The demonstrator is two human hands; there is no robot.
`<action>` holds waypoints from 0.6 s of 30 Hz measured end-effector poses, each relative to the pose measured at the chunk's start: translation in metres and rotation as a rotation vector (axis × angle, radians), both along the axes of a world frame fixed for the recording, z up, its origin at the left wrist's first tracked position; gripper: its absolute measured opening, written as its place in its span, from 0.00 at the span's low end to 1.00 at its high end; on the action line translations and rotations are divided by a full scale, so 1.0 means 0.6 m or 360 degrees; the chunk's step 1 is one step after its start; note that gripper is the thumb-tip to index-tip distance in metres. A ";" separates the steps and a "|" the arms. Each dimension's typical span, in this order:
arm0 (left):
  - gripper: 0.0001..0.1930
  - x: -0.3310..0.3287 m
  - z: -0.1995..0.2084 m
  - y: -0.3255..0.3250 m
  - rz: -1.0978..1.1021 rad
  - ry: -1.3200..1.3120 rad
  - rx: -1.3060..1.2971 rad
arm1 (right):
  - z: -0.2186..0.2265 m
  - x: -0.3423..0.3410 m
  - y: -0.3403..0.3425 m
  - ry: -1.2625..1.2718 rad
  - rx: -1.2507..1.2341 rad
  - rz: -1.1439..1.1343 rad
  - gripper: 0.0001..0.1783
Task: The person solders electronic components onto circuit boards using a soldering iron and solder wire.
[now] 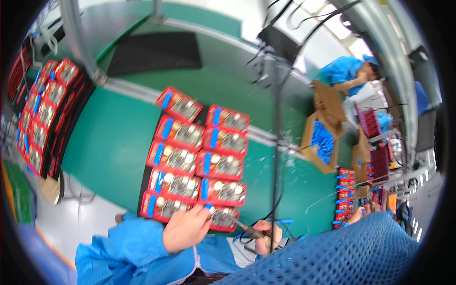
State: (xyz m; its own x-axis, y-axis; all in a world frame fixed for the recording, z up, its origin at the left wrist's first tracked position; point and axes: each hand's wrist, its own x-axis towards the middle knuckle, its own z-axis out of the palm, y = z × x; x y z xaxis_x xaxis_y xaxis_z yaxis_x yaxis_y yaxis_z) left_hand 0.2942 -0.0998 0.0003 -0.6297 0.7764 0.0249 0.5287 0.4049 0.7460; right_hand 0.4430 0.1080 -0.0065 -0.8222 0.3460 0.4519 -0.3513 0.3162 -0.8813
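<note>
My left hand [187, 230] is closed at the left edge of the nearest red-framed circuit board [224, 219] in the right row. Its fingertips pinch beside a small blue piece; what lies between them is too small to make out. In my right hand [268, 236] is a soldering iron [251, 231], its thin metal tip angled left onto that same board. More red-framed boards [222, 165], each with a blue strip and a round pale part, stand in two rows beyond my hands on a black tray [146, 180].
Stacked trays of similar boards [47, 111] stand at the left. A cardboard box [308, 142] of blue pieces sits at the right, with more boards [345, 197] beyond. A black cable [277, 118] hangs before the green table [99, 147]. Another person [349, 73] in blue sits at the far right.
</note>
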 end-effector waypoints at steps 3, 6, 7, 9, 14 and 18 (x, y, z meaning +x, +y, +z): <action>0.09 -0.010 0.008 -0.013 -0.0121 0.0022 0.0060 | 0.023 -0.006 0.023 0.0024 0.0038 -0.0268 0.28; 0.14 -0.015 0.041 -0.038 0.0004 0.0181 0.0202 | 0.098 -0.026 0.050 0.0152 -0.0195 -0.0673 0.26; 0.16 -0.031 0.050 -0.036 -0.0113 0.0044 0.0185 | 0.132 -0.038 0.057 0.0250 -0.0449 -0.0725 0.26; 0.16 -0.038 0.074 -0.047 -0.0150 -0.0009 0.0189 | 0.215 -0.069 0.090 0.0494 -0.0246 -0.0794 0.21; 0.14 -0.042 0.108 -0.077 -0.0107 -0.0012 0.0196 | 0.443 -0.139 0.171 0.0830 -0.0086 -0.0852 0.08; 0.13 -0.044 0.122 -0.106 -0.0044 -0.0029 0.0208 | 0.616 -0.242 0.256 0.0885 0.0141 -0.0713 0.08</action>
State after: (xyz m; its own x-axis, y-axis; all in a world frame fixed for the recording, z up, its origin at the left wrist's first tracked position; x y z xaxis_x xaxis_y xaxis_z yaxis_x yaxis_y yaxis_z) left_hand 0.2677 -0.1633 0.0736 -0.6095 0.7843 0.1156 0.5240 0.2891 0.8011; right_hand 0.2977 0.2617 0.3629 -0.2498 0.5387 0.8046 -0.5606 0.5970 -0.5738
